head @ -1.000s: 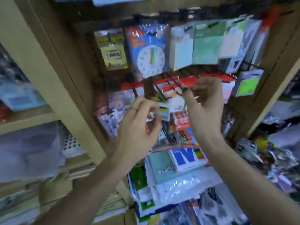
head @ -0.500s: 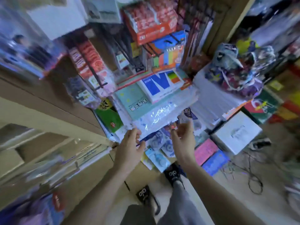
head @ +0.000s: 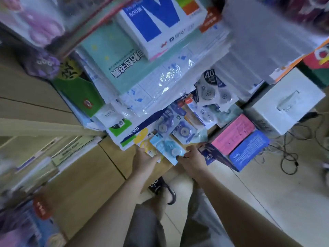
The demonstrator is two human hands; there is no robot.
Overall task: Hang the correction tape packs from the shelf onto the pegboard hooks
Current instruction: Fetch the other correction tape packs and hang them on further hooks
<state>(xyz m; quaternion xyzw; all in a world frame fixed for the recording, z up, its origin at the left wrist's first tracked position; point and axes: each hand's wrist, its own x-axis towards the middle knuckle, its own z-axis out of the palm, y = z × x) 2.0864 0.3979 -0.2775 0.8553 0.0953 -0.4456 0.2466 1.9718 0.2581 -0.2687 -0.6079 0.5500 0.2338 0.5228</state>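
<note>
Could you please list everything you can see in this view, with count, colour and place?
light blue correction tape pack: one, at the shelf's front edge, held by both hands
yellow correction tape pack: one, just left of the blue one, at the left hand
dark blue correction tape packs: at least two, behind the held pack
white correction tape packs: several, further back right
paper ream: one, white and blue, top of the stack
mint green pad: one, under the ream
green packet: one, left
pink box: one, right
blue box: one, beside the pink
white box: one, far right
left hand: holding packs
right hand: pinching the blue pack
</note>
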